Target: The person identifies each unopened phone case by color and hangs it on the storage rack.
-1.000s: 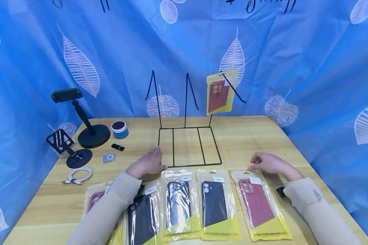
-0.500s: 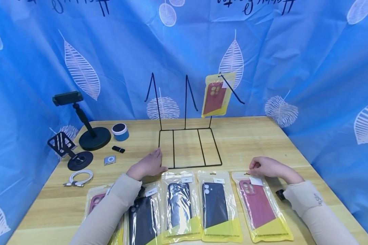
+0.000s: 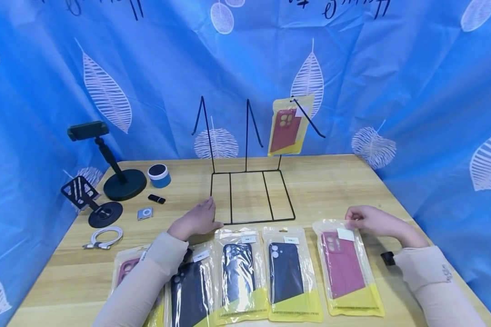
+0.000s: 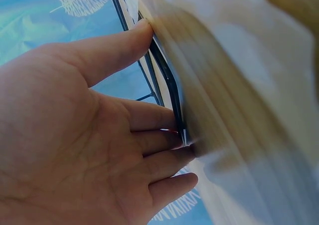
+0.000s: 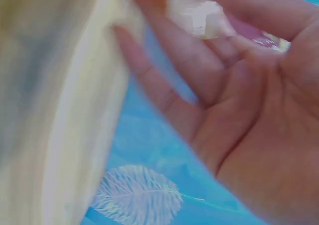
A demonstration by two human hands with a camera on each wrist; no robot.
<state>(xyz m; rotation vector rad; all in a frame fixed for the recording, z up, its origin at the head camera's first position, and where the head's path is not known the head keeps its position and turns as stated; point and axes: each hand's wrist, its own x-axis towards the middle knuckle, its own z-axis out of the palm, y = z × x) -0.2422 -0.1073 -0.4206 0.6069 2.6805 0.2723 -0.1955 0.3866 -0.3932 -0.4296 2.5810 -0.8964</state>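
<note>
My right hand (image 3: 374, 222) pinches the top right corner of a clear-and-yellow bag holding a pink phone case (image 3: 345, 268). In the right wrist view the pinching fingertips are mostly cut off. My left hand (image 3: 194, 221) lies at the front left corner of a black wire display rack (image 3: 262, 221). Its extended fingers and thumb touch the rack's wire in the left wrist view. Another bagged pink phone case (image 3: 285, 129) hangs on the rack's right hook. Bagged black phone cases (image 3: 286, 272) lie in a row in front, and my left sleeve partly covers a bagged pink one (image 3: 127, 268).
At the left of the table stand a tall phone holder (image 3: 124, 184), a small folding phone stand (image 3: 105, 214) and a blue-and-white round speaker (image 3: 159, 176). A black USB stick (image 3: 157, 199), a small silver music player (image 3: 145, 213) and a white coiled cable (image 3: 106, 237) lie nearby.
My right hand has moved slightly right, and the bagged pink phone case has shifted and turned more upright with it. The left hand stays at the rack. The hanging bag swung a little left.
</note>
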